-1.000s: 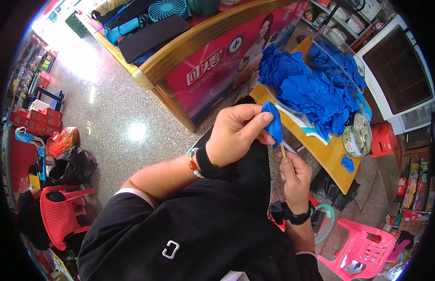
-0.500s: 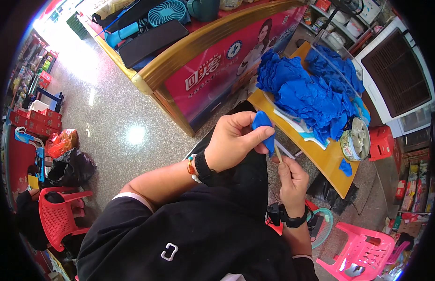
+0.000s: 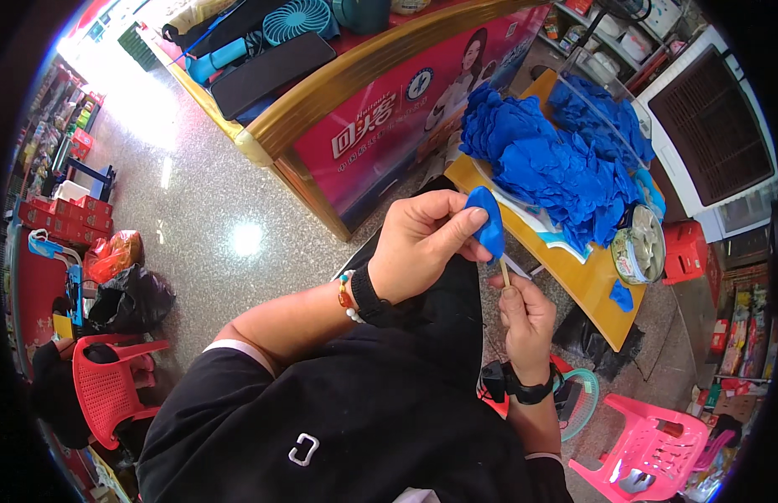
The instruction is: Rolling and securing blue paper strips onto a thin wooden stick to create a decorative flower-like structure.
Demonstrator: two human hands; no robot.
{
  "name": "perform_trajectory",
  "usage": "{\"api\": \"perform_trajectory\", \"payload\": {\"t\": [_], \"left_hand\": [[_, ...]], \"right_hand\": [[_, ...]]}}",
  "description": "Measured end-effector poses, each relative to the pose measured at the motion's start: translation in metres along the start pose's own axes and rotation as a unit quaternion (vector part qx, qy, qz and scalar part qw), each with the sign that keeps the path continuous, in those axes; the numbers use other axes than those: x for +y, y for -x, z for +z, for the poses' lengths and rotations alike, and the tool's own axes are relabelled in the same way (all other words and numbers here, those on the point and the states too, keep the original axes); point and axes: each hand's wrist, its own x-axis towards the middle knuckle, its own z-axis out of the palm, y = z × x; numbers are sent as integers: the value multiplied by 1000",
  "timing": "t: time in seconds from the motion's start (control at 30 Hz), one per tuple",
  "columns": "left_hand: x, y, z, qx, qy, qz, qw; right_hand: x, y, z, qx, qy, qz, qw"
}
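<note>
My left hand (image 3: pixel 431 235) pinches a small curved blue piece (image 3: pixel 488 222), perhaps fabric or paper, between thumb and fingers. Just below it, my right hand (image 3: pixel 523 314) grips a thin pale stick (image 3: pixel 504 271), whose upper end meets the blue piece. Beside my hands, a wooden tabletop (image 3: pixel 590 306) bears a heap of crumpled blue pieces (image 3: pixel 540 168), a clear container (image 3: pixel 602 88) with more of them, a round tub (image 3: pixel 636 247) with pale contents and one loose blue piece (image 3: pixel 621 295).
A counter (image 3: pixel 322 226) with a printed front stands ahead, holding a blue fan (image 3: pixel 292 21). An air cooler (image 3: pixel 707 117) is at right, a pink chair (image 3: pixel 644 444) lower right. Left are a red chair (image 3: pixel 108 386), bags (image 3: pixel 129 302) and stocked shelves (image 3: pixel 58 117).
Both hands dipped slightly half a second ago and are raised again now, with the blue piece and stick still held together.
</note>
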Motion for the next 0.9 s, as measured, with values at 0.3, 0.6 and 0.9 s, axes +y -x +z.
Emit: {"api": "perform_trajectory", "payload": {"t": [0.3,0.6,0.9], "left_hand": [[2,4,0,-11,-7,3,1000],[8,7,-2,-8,-1,-11,1000],[7,6,0,-17,-7,-13,1000]], "right_hand": [[-3,4,1,1,12,8,1000],[-7,3,5,-8,21,2,1000],[-2,6,8,10,31,-23,999]]}}
